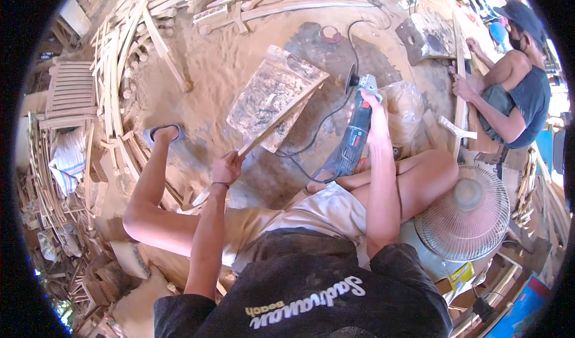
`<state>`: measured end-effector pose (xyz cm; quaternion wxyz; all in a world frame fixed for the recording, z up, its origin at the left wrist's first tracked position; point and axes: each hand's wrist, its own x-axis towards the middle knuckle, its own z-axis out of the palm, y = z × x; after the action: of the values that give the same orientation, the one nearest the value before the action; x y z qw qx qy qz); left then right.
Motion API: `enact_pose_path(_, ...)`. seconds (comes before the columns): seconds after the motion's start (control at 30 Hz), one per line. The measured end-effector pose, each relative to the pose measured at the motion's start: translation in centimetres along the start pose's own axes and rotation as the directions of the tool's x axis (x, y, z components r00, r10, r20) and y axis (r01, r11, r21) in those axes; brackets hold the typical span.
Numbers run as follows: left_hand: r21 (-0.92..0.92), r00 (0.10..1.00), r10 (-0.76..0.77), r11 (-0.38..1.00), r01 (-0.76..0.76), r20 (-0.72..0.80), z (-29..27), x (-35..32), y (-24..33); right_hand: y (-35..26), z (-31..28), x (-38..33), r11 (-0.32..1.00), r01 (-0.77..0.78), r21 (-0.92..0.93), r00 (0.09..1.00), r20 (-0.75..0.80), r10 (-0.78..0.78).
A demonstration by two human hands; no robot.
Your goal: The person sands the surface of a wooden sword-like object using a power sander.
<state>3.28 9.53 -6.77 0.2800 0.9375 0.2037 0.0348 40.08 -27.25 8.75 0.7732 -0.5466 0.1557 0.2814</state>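
My left hand (227,168) is closed round the near end of a long, thin wooden piece (280,120). That piece slants up to the right across a worn, pale block (254,98) on the ground. In my right hand (375,113) is a blue and black angle grinder (354,135), gripped near its metal head. The grinder's dark disc (351,79) stands just right of the wooden piece's far end, with a small gap between them. A black cord (317,128) loops from the tool over the ground.
Curved wooden pieces (123,68) are heaped at the left and far side. A round fan (462,213) stands by my right knee. At the right, another person (518,92) sits holding a long wooden piece (460,92) beside a second block (431,36). A clear plastic bag (404,106) lies beyond the grinder.
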Motion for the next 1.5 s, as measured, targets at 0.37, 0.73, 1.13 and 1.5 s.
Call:
enact_pose_path(0.37, 0.254, 0.998, 0.029, 0.966, -0.042, 0.054, 1.5, -1.5, 2.6, -3.1, 6.7, -5.9, -0.070, 0.384, -0.921, 0.904, 0.390, -0.175)
enact_pose_path(0.73, 0.224, 0.992, -0.021, 0.975, -0.008, 0.127, 1.2, -1.0, 2.9, -0.7, 7.0, -5.1, -0.213, 0.362, -0.908, 0.910, 0.394, -0.131)
enact_pose_path(1.13, 0.187, 0.994, 0.008, 0.982, -0.029, 0.109, 1.6, -0.7, 2.4, -3.3, 4.0, -2.0, -0.133, 0.305, -0.943, 0.900, 0.331, -0.284)
enact_pose_path(1.5, 0.117, 0.997, 0.072, 0.990, -0.073, 0.010, -7.3, 5.6, 0.2, -8.3, 2.9, 0.3, 0.143, 0.270, -0.952, 0.818, 0.148, -0.555)
